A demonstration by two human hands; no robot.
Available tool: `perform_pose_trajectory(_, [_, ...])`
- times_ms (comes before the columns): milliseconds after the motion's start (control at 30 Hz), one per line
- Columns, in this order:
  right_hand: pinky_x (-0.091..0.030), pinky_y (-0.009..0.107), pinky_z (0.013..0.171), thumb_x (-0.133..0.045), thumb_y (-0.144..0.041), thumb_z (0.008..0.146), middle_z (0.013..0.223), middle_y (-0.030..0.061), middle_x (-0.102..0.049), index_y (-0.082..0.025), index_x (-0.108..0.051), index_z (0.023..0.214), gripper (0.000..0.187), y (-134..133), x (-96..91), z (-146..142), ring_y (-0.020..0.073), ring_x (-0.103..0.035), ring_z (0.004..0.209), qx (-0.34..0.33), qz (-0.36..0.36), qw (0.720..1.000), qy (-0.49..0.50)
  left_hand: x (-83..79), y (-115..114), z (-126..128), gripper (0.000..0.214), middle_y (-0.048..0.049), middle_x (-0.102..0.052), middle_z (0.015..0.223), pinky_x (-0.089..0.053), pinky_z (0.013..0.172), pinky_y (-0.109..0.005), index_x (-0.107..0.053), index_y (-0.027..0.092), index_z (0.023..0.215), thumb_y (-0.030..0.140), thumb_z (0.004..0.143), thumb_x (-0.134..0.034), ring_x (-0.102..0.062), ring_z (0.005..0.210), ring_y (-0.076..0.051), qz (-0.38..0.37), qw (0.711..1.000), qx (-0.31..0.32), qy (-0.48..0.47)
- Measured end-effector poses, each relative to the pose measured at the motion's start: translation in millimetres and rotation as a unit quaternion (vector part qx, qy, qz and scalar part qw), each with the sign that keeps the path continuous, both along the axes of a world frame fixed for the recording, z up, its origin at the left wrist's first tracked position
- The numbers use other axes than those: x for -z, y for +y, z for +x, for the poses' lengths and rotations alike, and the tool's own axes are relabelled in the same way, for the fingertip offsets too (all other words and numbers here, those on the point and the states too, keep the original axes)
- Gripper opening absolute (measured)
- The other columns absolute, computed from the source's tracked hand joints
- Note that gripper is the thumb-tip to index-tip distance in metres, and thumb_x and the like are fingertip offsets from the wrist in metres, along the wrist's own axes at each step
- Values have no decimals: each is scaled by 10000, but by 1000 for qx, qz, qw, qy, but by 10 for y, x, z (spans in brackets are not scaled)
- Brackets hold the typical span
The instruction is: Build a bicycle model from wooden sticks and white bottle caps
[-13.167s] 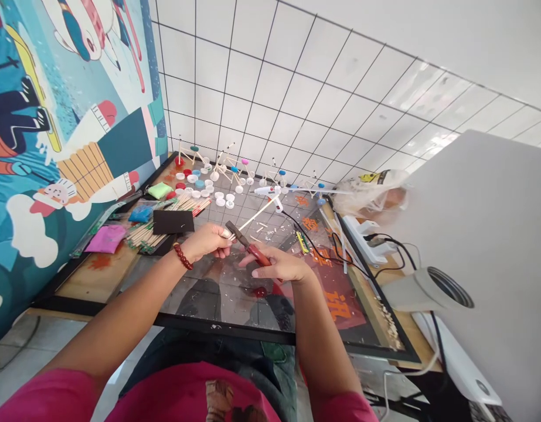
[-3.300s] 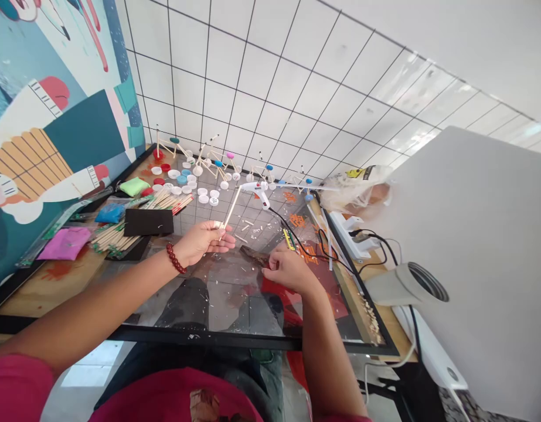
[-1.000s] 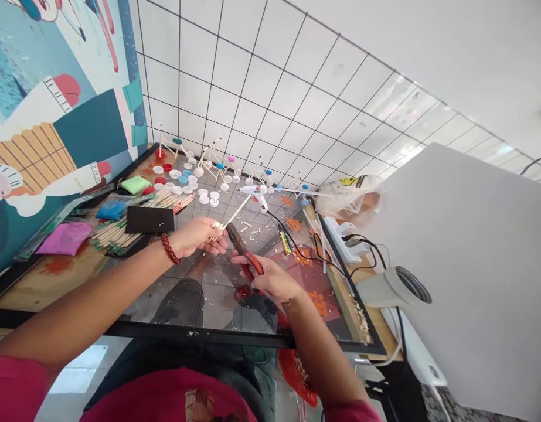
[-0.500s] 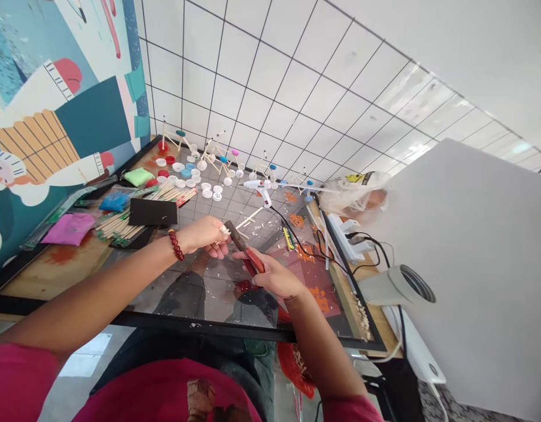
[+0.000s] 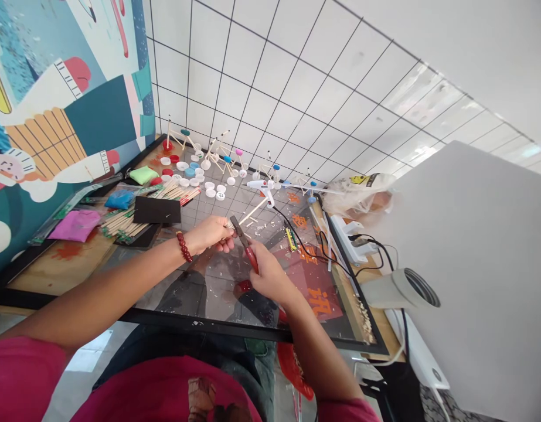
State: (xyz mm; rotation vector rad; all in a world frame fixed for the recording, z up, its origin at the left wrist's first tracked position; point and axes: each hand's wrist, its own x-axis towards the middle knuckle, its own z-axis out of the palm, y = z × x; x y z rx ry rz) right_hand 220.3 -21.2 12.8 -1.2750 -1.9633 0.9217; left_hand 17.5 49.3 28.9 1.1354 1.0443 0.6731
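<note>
1. White grid-lined tile wall (image 5: 261,88) fills 12 o'clock, with a painted mural (image 5: 77,99) at 10 o'clock, both behind a black-framed glass table (image 5: 208,327).
2. Done so far: several stick-and-bottle-cap models (image 5: 226,157) stand along the table's far edge at 12 o'clock, and a hot glue gun (image 5: 262,187) lies just beside them toward 1 o'clock.
3. Left to use: bundled wooden sticks (image 5: 169,190) and loose bottle caps (image 5: 211,192) lie at 11 o'clock.
4. Wood shavings (image 5: 364,319) gather along the table's edge at 4 o'clock, and small chips dot the glass near the hands.
5. At the centre, the left hand (image 5: 207,234) has its fingers (image 5: 221,241) closed on one end of a wooden stick (image 5: 252,212), which points toward 1 o'clock.
6. Just beside it, the right hand (image 5: 270,278) grips red-handled pliers (image 5: 248,255), their tips at the left fingers. Whether they bite the stick, I cannot tell.
</note>
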Motion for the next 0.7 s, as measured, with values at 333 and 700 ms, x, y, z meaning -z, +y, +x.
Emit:
perform_pose_trajectory(333, [-453, 335, 774, -576, -274, 789, 932, 43, -702, -235, -622, 1116, 332, 210, 21, 2, 247, -636, 835, 111, 15, 977, -179, 7, -42, 56, 230, -18, -643, 555, -420, 468, -182, -574, 162, 654, 133, 881, -551, -549, 447, -90, 101, 994, -28, -23])
perform_pose_trajectory(700, [-405, 286, 686, -507, -494, 925, 963, 90, -737, -202, -575, 1135, 366, 360, -125, -252, 253, -683, 869, 111, 15, 915, -387, 106, 129, -92, 272, 33, -485, 435, -241, 416, -190, -568, 151, 623, 120, 893, -566, -385, 368, -71, 73, 996, -54, -13])
